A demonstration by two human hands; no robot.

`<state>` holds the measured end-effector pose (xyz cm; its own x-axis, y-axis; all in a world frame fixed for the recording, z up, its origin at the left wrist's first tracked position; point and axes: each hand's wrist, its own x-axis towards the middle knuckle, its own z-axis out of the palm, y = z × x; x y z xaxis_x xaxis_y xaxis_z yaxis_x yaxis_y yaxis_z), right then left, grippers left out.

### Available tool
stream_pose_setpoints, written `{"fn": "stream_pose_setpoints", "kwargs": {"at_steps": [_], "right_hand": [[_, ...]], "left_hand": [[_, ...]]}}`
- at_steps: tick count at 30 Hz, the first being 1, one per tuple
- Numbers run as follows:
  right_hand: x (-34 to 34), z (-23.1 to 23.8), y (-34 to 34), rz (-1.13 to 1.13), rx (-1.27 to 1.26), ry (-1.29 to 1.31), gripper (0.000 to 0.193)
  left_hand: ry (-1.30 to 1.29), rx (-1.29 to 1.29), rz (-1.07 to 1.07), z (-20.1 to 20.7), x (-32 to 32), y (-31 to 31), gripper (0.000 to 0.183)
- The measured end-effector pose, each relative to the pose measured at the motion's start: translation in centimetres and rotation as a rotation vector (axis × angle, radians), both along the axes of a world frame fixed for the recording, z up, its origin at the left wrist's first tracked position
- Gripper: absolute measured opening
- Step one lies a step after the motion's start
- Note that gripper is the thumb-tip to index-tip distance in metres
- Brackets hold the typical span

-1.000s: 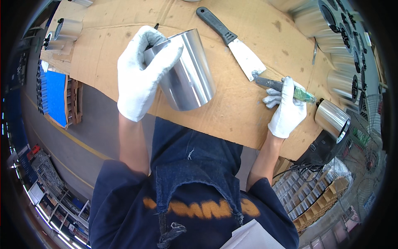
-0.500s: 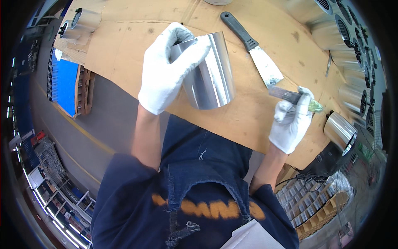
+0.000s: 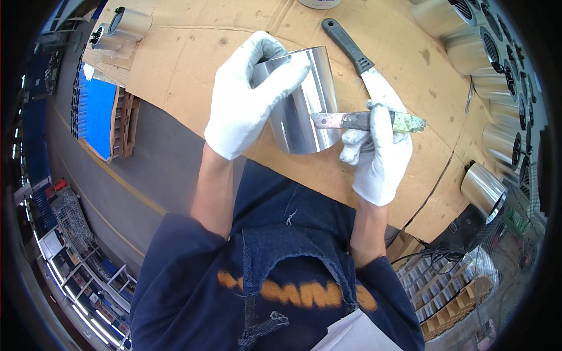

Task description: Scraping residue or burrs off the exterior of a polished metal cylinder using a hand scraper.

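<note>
My left hand (image 3: 246,93), in a white glove, grips the rim of a shiny metal cylinder (image 3: 295,111), thumb outside and fingers curled over the edge. The cylinder is tilted above the cardboard-covered table. My right hand (image 3: 380,155), gloved too, holds a flat narrow blade (image 3: 354,121) with a greyish tip and a green wrapped end. Its tip lies over or against the cylinder's lower right side; I cannot tell if they touch. Behind the right hand lies a putty knife (image 3: 351,50) with a dark grey handle, its blade partly hidden by that hand.
Cardboard (image 3: 181,64) covers the tabletop. Several metal cylinders with black fittings (image 3: 468,50) line the right edge, and one lies apart (image 3: 483,190) near the front right. Two more (image 3: 130,24) sit at the far left. A white tub (image 3: 319,3) shows at the top.
My right hand has moved left, bringing the narrow blade from open table to the cylinder's side. The left hand still holds the cylinder; the whole view has shifted slightly.
</note>
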<state>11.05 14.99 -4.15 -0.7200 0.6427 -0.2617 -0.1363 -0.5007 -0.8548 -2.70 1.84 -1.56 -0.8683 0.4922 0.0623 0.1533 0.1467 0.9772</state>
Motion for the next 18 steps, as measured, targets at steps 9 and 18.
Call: {"fn": "stream_pose_setpoints", "kwargs": {"at_steps": [9, 18], "right_hand": [[0.2, 0.2, -0.3, 0.008, -0.024, 0.005, 0.023], [0.3, -0.6, -0.4, -0.079, 0.032, -0.02, 0.023]], "left_hand": [[0.024, 0.001, 0.002, -0.2, 0.0, 0.1, 0.025], [0.004, 0.01, 0.004, 0.0, 0.1, 0.1, 0.025]]}}
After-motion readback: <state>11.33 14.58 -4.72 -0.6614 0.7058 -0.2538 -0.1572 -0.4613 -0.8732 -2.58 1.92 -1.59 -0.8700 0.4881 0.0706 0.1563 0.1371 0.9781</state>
